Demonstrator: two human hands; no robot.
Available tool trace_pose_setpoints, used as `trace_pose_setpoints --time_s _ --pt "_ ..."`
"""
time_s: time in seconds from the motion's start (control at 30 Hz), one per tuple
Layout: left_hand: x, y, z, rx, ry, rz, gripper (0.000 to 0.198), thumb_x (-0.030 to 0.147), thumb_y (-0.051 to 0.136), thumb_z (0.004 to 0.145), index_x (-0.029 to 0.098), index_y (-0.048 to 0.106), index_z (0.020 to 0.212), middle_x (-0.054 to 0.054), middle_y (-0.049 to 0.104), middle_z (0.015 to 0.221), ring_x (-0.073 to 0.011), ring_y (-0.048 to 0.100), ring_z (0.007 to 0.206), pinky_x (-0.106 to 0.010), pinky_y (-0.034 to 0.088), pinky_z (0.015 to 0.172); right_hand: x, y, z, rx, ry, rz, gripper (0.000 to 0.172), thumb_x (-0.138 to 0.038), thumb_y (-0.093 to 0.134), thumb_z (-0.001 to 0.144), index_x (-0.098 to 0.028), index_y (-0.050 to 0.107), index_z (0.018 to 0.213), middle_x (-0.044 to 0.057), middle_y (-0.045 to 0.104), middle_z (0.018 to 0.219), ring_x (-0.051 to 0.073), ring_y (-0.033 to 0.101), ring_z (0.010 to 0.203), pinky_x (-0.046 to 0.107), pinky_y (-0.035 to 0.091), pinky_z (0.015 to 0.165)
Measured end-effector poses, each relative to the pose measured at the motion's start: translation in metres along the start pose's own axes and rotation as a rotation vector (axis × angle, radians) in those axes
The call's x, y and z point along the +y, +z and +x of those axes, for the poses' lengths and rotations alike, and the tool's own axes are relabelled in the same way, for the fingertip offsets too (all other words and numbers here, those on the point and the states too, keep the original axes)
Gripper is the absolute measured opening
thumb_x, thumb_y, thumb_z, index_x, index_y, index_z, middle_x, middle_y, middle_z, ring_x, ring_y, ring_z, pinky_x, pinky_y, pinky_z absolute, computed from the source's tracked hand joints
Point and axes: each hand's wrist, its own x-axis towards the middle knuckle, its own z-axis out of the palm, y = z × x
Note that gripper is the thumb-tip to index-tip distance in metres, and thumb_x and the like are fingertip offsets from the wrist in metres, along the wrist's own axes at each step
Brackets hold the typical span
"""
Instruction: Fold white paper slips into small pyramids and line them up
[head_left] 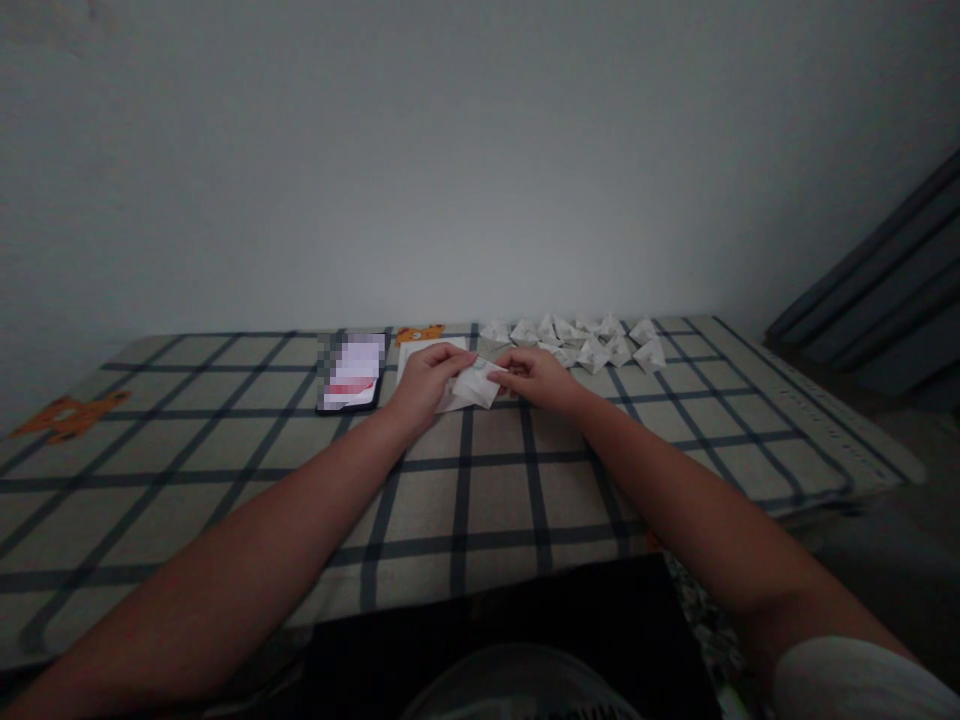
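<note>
Between my two hands is a piece of white folded paper [478, 385], held a little above the checked tablecloth. My left hand [430, 378] pinches its left upper edge with thumb and fingers. On the other side, my right hand [541, 378] grips the right edge, thumb on top and fingers curled beneath. Partly covered by my left hand, a white sheet of paper [409, 354] lies flat on the table. Several small folded paper pieces [592, 352] with pointed tops stand in rows just beyond my right hand.
A phone [352, 372] with a lit, partly blurred screen lies left of my left hand. The table [300, 520] has a checked cloth with orange bear prints and meets a plain wall [480, 170] at the back. Grey curtain-like fabric [885, 280] hangs at the right.
</note>
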Motion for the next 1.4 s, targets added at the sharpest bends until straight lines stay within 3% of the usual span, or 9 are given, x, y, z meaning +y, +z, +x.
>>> trace_pose_setpoints --time_s 0.13,0.27,0.4,0.57,0.73,0.9,1.1,1.23,1.4 --pt "0.001 0.001 0.001 0.001 0.016 -0.001 0.030 0.046 0.068 0.074 0.016 0.067 0.075 -0.002 0.063 0.071 -0.0141 0.054 0.065 -0.026 0.040 0.062 -0.001 0.000 0.000 0.034 -0.013 -0.018 0.031 -0.046 0.060 0.083 -0.015 0.063 0.080 0.002 0.064 0.068 0.012 0.059 0.062 0.022 0.043 0.057" --pt "-0.001 0.000 0.005 0.076 0.050 0.017 0.032 0.049 0.061 0.079 0.018 0.066 0.084 -0.004 0.065 0.089 -0.0149 0.057 0.079 -0.025 0.044 0.066 -0.002 -0.003 0.001 0.196 -0.130 -0.117 0.024 -0.040 0.061 0.083 -0.016 0.064 0.082 0.003 0.063 0.076 0.012 0.058 0.069 0.023 0.043 0.062" --pt "-0.005 -0.003 0.009 0.082 -0.043 0.047 0.034 0.053 0.059 0.079 0.019 0.060 0.086 -0.002 0.060 0.088 -0.0112 0.056 0.067 -0.022 0.042 0.054 -0.006 -0.006 0.001 0.329 -0.292 -0.217 0.012 -0.030 0.062 0.083 -0.018 0.065 0.084 0.006 0.060 0.091 0.015 0.056 0.086 0.024 0.045 0.065" --pt "-0.007 -0.001 0.008 -0.025 -0.170 0.005 0.040 0.056 0.057 0.079 0.020 0.055 0.095 -0.001 0.061 0.076 -0.0100 0.056 0.052 -0.021 0.037 0.044 -0.007 -0.006 0.000 0.323 -0.288 -0.266 0.008 -0.020 0.060 0.081 -0.020 0.066 0.086 0.008 0.052 0.100 0.016 0.053 0.090 0.023 0.046 0.060" --pt "-0.005 0.000 0.007 -0.037 -0.083 -0.012 0.038 0.043 0.066 0.077 0.020 0.057 0.106 -0.001 0.064 0.072 -0.0112 0.059 0.057 -0.022 0.043 0.053 -0.004 -0.005 0.000 0.242 -0.341 -0.313 0.013 -0.013 0.057 0.079 -0.020 0.066 0.086 0.008 0.049 0.107 0.017 0.052 0.094 0.027 0.048 0.068" --pt "-0.004 -0.002 0.007 -0.011 0.022 0.050 0.042 0.036 0.069 0.076 0.020 0.058 0.113 -0.002 0.068 0.080 -0.0126 0.061 0.065 -0.023 0.045 0.060 -0.004 -0.005 0.001 0.313 -0.290 -0.191 0.025 -0.007 0.049 0.076 -0.020 0.061 0.094 0.008 0.052 0.107 0.018 0.054 0.099 0.028 0.049 0.071" --pt "-0.001 -0.003 0.003 -0.087 0.069 0.115 0.042 0.035 0.071 0.074 0.018 0.061 0.111 -0.005 0.072 0.082 -0.0152 0.064 0.071 -0.026 0.047 0.067 -0.001 -0.001 0.004 0.352 -0.003 0.148 0.032 -0.036 0.056 0.084 -0.020 0.051 0.111 0.004 0.058 0.092 0.012 0.058 0.071 0.023 0.048 0.054" --pt "-0.001 -0.003 0.001 -0.095 0.086 0.177 0.042 0.036 0.071 0.074 0.018 0.062 0.111 -0.006 0.072 0.085 -0.0174 0.065 0.074 -0.028 0.048 0.069 0.000 0.002 0.004 0.276 -0.019 0.080 0.038 -0.038 0.061 0.082 -0.020 0.054 0.114 0.001 0.059 0.081 0.013 0.059 0.072 0.024 0.049 0.061" --pt "0.003 -0.001 -0.001 -0.005 0.255 0.375 0.038 0.035 0.074 0.069 0.020 0.064 0.102 -0.006 0.067 0.099 -0.0178 0.062 0.086 -0.025 0.045 0.064 0.002 0.003 0.003 0.282 -0.068 0.038 0.030 -0.037 0.061 0.081 -0.019 0.057 0.105 0.001 0.062 0.084 0.013 0.060 0.074 0.025 0.048 0.066"
